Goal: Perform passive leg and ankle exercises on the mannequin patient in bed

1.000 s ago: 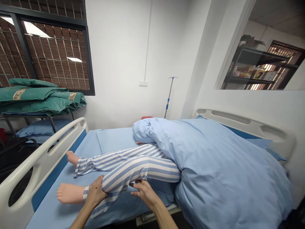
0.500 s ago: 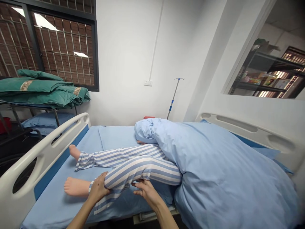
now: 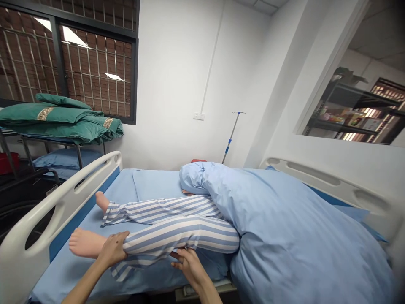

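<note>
Near leg (image 3: 177, 236) on bed (image 3: 158, 180), knee (image 3: 199, 230) bent. Left hand (image 3: 114, 249): grip closed round shin (image 3: 142, 247). Right hand (image 3: 191, 266) under knee; closure can't be told. Likely heavy, hinged, trouser cloth (image 3: 218, 236) slippery; best held under knee, shin.

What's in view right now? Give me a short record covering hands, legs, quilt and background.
Left hand: around the near leg, close to the foot
Right hand: at the underside of the near knee
Trousers: striped, on both legs
Feet: bare
Quilt: heaped at the headboard end
Background: pole, barred window
</note>
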`<state>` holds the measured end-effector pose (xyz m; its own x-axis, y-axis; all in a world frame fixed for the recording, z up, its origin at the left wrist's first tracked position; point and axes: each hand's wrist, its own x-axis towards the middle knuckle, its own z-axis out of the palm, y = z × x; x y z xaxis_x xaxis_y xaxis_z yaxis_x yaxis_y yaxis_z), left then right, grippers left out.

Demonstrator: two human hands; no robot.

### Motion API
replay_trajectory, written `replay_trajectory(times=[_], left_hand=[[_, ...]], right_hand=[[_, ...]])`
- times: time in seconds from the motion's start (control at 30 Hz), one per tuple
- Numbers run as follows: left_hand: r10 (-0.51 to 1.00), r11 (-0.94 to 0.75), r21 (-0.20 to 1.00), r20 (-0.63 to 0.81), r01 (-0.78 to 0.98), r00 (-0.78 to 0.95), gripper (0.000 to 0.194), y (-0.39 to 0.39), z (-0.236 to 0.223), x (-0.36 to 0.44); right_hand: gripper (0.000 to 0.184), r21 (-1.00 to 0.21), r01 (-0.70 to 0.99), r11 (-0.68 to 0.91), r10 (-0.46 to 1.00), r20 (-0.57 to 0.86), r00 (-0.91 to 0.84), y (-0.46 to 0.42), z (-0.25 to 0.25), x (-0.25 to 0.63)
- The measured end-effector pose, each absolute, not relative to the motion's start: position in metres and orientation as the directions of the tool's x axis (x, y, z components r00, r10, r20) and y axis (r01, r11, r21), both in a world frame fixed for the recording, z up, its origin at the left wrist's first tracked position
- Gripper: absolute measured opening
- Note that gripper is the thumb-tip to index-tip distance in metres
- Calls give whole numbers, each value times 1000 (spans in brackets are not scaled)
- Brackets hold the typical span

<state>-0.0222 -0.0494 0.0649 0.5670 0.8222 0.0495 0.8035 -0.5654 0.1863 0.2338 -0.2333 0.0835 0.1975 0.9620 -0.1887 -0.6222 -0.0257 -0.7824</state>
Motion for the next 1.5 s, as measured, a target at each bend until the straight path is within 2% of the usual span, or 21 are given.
replay_trajectory(times=[0.3, 0.43, 0.63, 0.83, 1.0, 1.2, 1.5], left_hand=[[787, -608, -96, 62, 788, 614, 48, -61, 143, -66], [782, -615, -125, 30, 779, 622, 49, -74, 149, -63], [793, -598, -127, 51, 791, 607, 47, -78, 141, -63], [823, -556, 8, 145, 831, 550, 54, -67, 102, -59], [848, -525, 152, 175, 837, 500, 58, -59, 61, -21], [874, -486, 380, 181, 787, 452, 46, -71, 35, 32], [883, -468, 435, 197, 769, 426, 42, -67, 28, 39]], right_hand=[[19, -562, -823, -83, 955, -281, 96, -206, 31, 182], [18, -522, -849, -81, 949, -302, 95, -199, 11, 170], [15, -494, -861, -122, 952, -304, 40, -206, 22, 174], [14, -601, -795, -82, 967, -241, 82, -219, 51, 194], [22, -700, -712, -54, 974, -194, 117, -229, 88, 219], [27, -803, -591, -74, 977, -178, 120, -234, 124, 248], [42, -840, -539, -61, 965, -188, 184, -227, 114, 253]])
